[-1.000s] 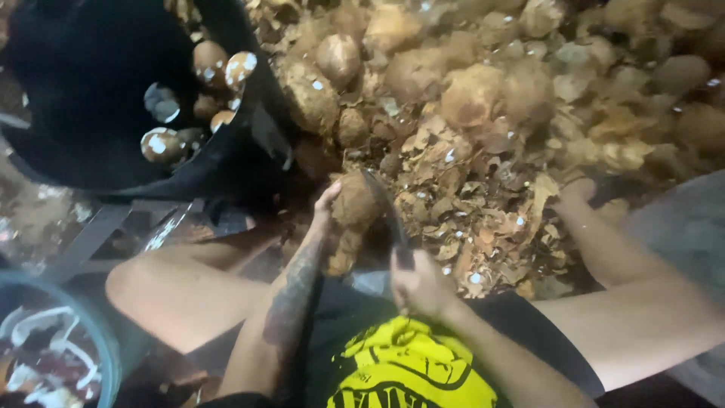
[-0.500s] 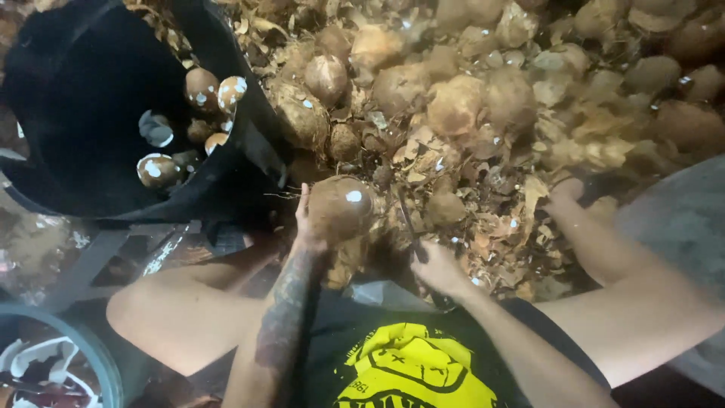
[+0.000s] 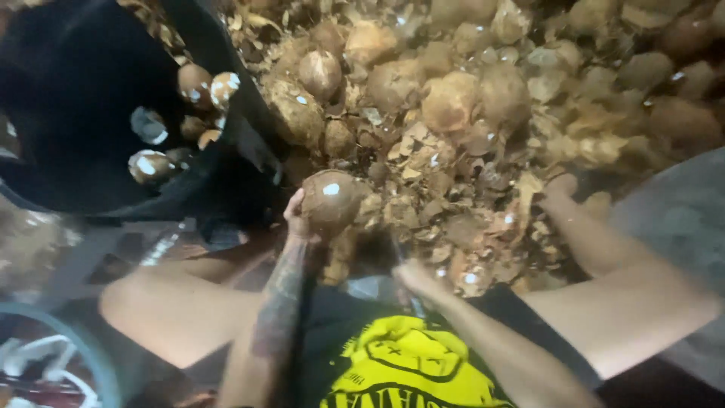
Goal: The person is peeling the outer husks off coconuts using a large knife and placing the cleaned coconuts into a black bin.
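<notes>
My left hand [image 3: 298, 219] grips a round brown coconut [image 3: 330, 200] and holds it up just in front of my knees. My right hand [image 3: 415, 278] is closed around a dark knife handle, low and to the right of the coconut; the blade [image 3: 396, 253] is blurred and mostly hidden. A large heap of brown coconuts and shell chips [image 3: 468, 106] lies ahead of both hands. A black tub [image 3: 83, 113] at the upper left holds several peeled coconuts [image 3: 151, 165].
My bare legs spread to either side, the right foot [image 3: 563, 189] resting on shell chips. A blue-rimmed round container [image 3: 83, 351] sits at the lower left. A grey surface [image 3: 680, 219] lies at the right edge.
My left hand has lifted the coconut up and slightly left. My right hand with the knife has drawn back down toward my body.
</notes>
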